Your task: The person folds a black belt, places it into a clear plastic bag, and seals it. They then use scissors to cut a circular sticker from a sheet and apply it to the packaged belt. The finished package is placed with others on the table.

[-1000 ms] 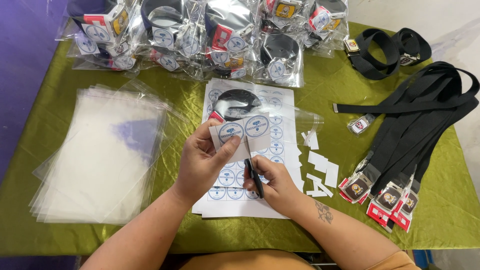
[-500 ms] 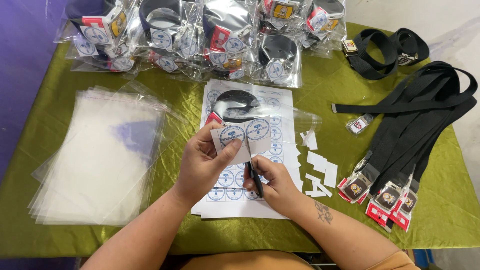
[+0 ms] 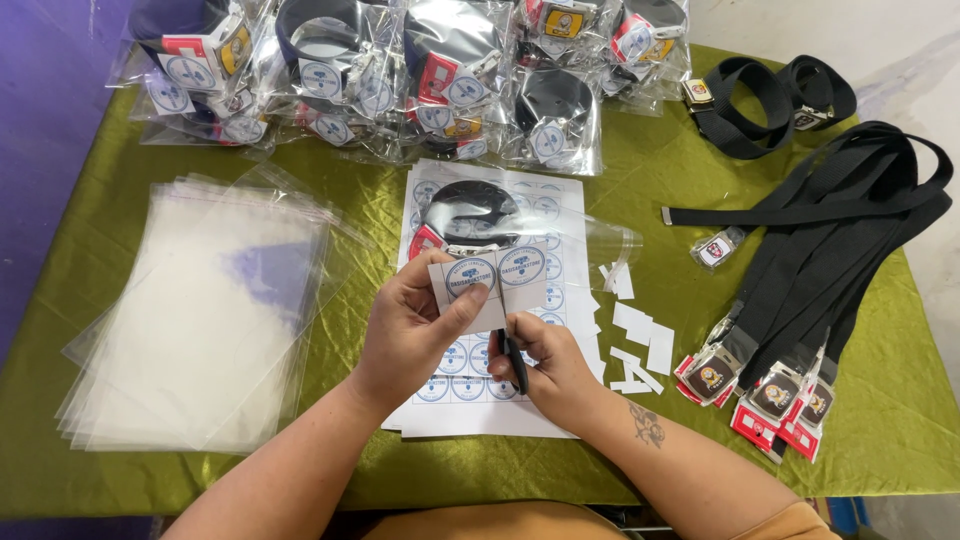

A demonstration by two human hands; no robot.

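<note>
Left hand (image 3: 405, 335): thumb and fingers pinching a small strip of round labels (image 3: 488, 278), held up just above the printed label sheet (image 3: 480, 400) near the middle of the table.
Right hand (image 3: 548, 360): fingers curled closed around black scissors (image 3: 512, 358), blades pointing up at the strip's lower edge between two printed circles.

Advisable for the cut in hand: keep strip taut and flat, pinch close to the cut line, run blades through the white gap, clear of both circles and of the left thumb.

Directly beyond: bagged belt (image 3: 480, 215) lying on the sheet. Right: white offcuts (image 3: 635, 330), then loose black belts (image 3: 810, 260). Left: stack of clear bags (image 3: 200, 310). Far edge: packed bags (image 3: 400, 80). Green tablecloth (image 3: 120, 140) underneath.
</note>
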